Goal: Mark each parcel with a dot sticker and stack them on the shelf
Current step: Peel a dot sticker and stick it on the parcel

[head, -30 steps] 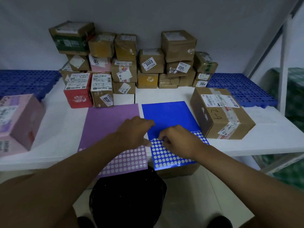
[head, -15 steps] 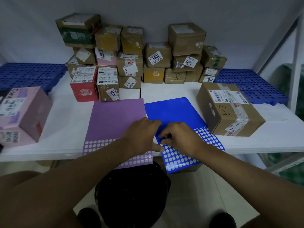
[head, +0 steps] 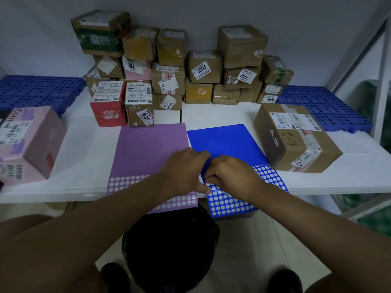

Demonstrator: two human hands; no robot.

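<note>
A blue sticker sheet (head: 224,140) lies on the white table (head: 84,144) with rows of white dots at its near end, which hangs over the table edge. My left hand (head: 184,170) presses down on the sheet's left edge, thumb near the front rows. My right hand (head: 230,176) has its fingers curled, its fingertips pinching at a dot in the top row of dots. Left of it lies a purple sticker sheet (head: 148,149). A brown parcel marked Z-9 (head: 296,140) sits right of the blue sheet. More parcels (head: 169,70) are stacked against the back wall.
A pink parcel (head: 27,142) lies at the table's left end. Blue perforated pallets sit at the back left (head: 31,92) and the back right (head: 323,106). A black bin (head: 169,250) stands on the floor below the table edge. A white frame post (head: 380,92) rises at the right.
My hands have drawn closer together on the blue sheet, fingertips now almost touching. The view has shifted slightly. The parcels have not moved.
</note>
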